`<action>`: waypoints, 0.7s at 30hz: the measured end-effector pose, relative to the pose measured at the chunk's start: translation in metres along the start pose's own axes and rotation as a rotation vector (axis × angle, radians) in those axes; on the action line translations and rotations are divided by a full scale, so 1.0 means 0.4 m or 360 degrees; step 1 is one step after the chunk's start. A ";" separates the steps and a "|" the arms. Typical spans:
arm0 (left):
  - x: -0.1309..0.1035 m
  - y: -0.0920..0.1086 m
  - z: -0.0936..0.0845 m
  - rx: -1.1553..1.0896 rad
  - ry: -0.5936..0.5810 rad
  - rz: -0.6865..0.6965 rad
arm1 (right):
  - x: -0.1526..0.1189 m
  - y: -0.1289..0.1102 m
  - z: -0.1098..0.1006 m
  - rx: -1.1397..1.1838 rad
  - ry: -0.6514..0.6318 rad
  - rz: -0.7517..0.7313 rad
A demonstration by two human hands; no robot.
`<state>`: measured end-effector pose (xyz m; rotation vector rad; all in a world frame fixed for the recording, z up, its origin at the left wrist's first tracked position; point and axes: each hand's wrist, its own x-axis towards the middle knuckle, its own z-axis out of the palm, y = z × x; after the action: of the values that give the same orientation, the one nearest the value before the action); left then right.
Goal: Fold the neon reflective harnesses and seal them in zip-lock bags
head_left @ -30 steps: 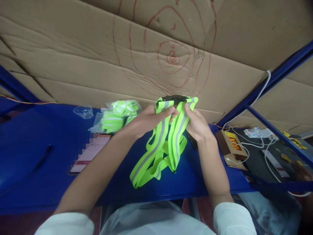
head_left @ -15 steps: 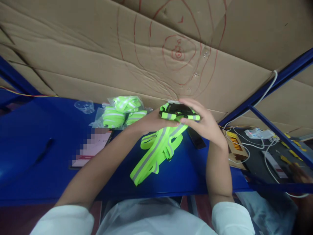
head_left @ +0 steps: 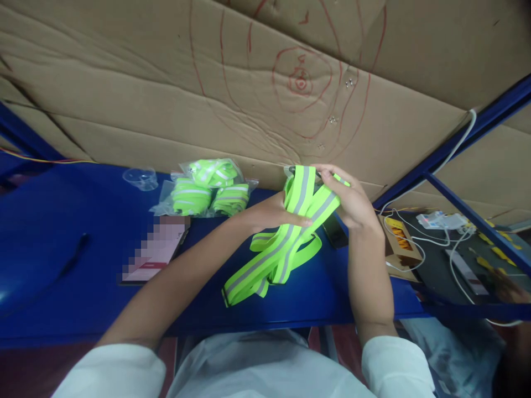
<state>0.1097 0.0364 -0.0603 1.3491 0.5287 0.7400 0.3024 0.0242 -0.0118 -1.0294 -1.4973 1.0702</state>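
Both hands hold a neon-green reflective strap (head_left: 286, 235) with a grey stripe down its middle. My left hand (head_left: 274, 213) is closed round it from the left, thumb lying across the bands. At the upper right, my right hand (head_left: 350, 193) pinches the strap between thumb and fingers. Loose loops hang down below the hands over the blue table. A dark piece shows partly behind the upper bands, mostly hidden. Left of my left hand, several similar green straps in clear plastic bags (head_left: 213, 174) are piled against the cardboard.
A phone-like tablet (head_left: 160, 249) lies left on the blue table (head_left: 53, 221), near a black cable (head_left: 74, 257) and a clear plastic cup (head_left: 141, 178). A dark phone (head_left: 335, 231) lies partly behind my right hand. Right of the blue frame are a cardboard box (head_left: 400, 243), white cables and another person's hand (head_left: 508, 287).
The strap has turned in my hands: the dark part that faced me is now mostly behind green bands. My right thumb has moved up onto the strap.
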 end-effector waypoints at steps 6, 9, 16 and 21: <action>-0.015 0.017 -0.013 0.0214 0.0036 0.0055 | 0.026 0.027 -0.020 -0.0275 0.0136 -0.0110; -0.018 0.023 -0.025 0.0338 0.0091 0.0093 | 0.017 0.016 -0.022 -0.0697 -0.0032 -0.0409; -0.012 0.023 -0.056 0.0636 -0.0025 0.0171 | -0.027 -0.014 -0.004 -0.1313 -0.0572 -0.0473; -0.013 0.021 -0.068 0.0267 0.0060 -0.0088 | -0.010 0.010 0.017 -0.1282 -0.0498 -0.0358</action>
<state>0.0849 0.0513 -0.0567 1.4721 0.6676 0.6891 0.2966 0.0206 -0.0175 -1.2113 -2.3319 0.4613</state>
